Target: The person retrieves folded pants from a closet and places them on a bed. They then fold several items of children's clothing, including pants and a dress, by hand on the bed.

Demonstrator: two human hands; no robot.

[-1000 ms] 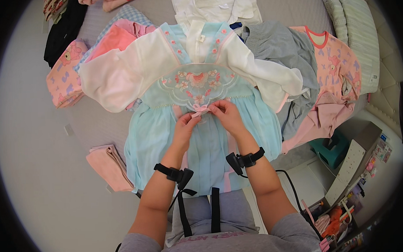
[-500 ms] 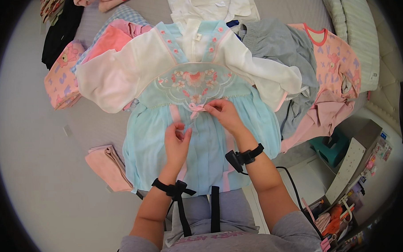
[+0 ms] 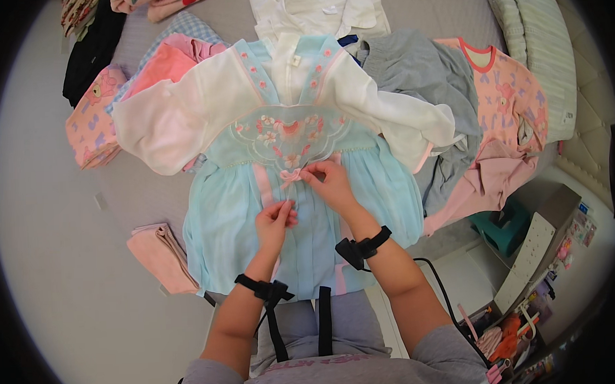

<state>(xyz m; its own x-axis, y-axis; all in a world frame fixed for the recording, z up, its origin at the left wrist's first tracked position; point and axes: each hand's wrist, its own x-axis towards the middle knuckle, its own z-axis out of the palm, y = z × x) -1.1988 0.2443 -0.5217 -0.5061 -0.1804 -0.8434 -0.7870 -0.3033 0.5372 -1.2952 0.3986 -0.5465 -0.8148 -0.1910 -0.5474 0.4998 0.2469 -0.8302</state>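
A child's dress (image 3: 253,194) with white sleeves, a pale blue pleated skirt and pink floral embroidery lies spread face up before me. At its waist sits a small pink bow (image 3: 290,175). My right hand (image 3: 331,186) pinches the bow's right side between thumb and forefinger. Just below and left of the bow, my left hand (image 3: 275,223) has thumb and fingertips pressed together over the skirt. A thin pale strand seems to run from the bow toward those fingertips, but what they hold is too small to make out.
Pink folded clothes (image 3: 162,258) lie left of the skirt. Grey garments (image 3: 418,73) and a peach patterned top (image 3: 507,83) are on the right, white clothing (image 3: 321,12) behind. Pillows (image 3: 540,55) rest far right. A teal stool (image 3: 501,222) stands by a cluttered shelf unit (image 3: 526,259).
My left hand's fingers have closed from a loose, spread pose into a pinch below the bow. My right hand stays at the bow, which has shifted slightly left and down in view.
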